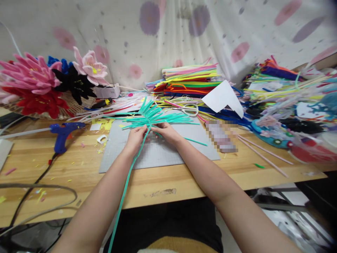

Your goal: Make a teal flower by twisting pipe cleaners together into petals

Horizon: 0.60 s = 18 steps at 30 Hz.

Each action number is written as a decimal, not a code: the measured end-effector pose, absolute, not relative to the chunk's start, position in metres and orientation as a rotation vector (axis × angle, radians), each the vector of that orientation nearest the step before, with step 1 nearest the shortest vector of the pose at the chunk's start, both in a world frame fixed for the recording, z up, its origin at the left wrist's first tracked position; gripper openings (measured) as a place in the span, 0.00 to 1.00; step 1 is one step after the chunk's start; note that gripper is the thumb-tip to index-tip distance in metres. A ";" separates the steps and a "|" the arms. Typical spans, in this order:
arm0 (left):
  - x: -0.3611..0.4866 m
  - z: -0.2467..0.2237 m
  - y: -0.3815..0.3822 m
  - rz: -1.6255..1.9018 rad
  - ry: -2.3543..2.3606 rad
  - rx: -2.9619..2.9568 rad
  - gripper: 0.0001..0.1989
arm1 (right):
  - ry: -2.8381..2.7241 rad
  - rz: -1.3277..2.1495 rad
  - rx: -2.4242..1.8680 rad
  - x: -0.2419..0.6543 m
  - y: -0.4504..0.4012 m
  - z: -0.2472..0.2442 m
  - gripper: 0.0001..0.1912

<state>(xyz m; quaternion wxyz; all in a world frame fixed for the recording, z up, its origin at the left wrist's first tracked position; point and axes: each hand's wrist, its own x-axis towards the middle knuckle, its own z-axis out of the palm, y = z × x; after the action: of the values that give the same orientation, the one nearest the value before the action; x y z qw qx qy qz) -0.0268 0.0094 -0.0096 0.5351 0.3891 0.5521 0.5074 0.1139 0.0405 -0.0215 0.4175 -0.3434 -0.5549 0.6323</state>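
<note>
Both hands meet over a grey cutting mat (160,154) on the wooden table. My left hand (137,137) is closed at the base of a spread bunch of teal pipe cleaners (151,112), its fingers pinching a long teal strand (126,184) that hangs down past the table edge. Close beside it, my right hand (165,133) has its fingers bent and pressed at the same gathered point. The fingertips partly hide where the strands join. One loose teal piece (196,141) lies on the mat, to the right of my right hand.
A blue glue gun (63,135) with a black cord lies left. Fuzzy flowers (31,75) stand behind it. Scissors (191,109), white paper (223,98) and stacked colourful pipe cleaners (189,80) are at the back. Pink stems (263,154) and another pile (279,84) lie right.
</note>
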 end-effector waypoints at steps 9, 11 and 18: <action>-0.022 -0.008 -0.005 1.199 1.811 2.046 0.09 | -1.322 1.403 -0.978 0.105 0.044 -0.028 0.20; -0.020 -0.008 -0.005 1.152 1.858 2.093 0.08 | -1.322 1.395 -0.973 0.104 0.044 -0.029 0.19; -0.019 -0.011 0.000 1.137 1.938 2.026 0.08 | -1.351 1.295 -1.014 0.100 0.043 -0.029 0.19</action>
<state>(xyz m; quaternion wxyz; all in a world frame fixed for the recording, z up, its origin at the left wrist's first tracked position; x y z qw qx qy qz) -0.0194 0.0001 -0.0106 0.0579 0.6686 0.6395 0.3750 0.1003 0.0434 -0.0291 0.4852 -0.4166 -0.5551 0.5319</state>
